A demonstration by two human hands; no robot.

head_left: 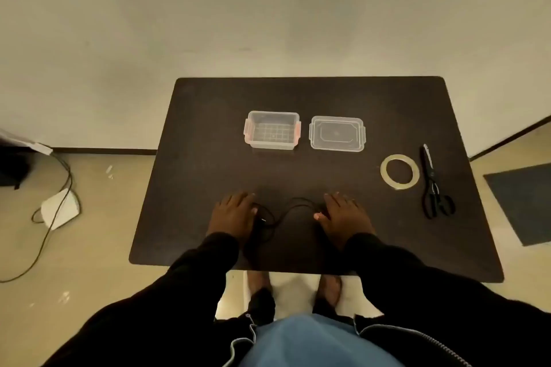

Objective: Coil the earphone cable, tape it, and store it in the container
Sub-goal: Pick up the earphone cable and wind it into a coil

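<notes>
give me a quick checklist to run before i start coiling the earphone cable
1. Cable within reach: ok, the earphone cable lies loose on the table between the left hand and the right hand.
2. Cable free of knots: cannot tell, black on dark, too thin to see.
3. Hands free: ok, both rest flat, palms down, holding nothing.
4. Container open: ok, the container stands open and looks empty, with its lid lying beside it.
5. Tape ready: ok, the tape roll lies to the right.
6. Cutter ready: ok, the scissors lie beside the tape, blades closed.
</notes>
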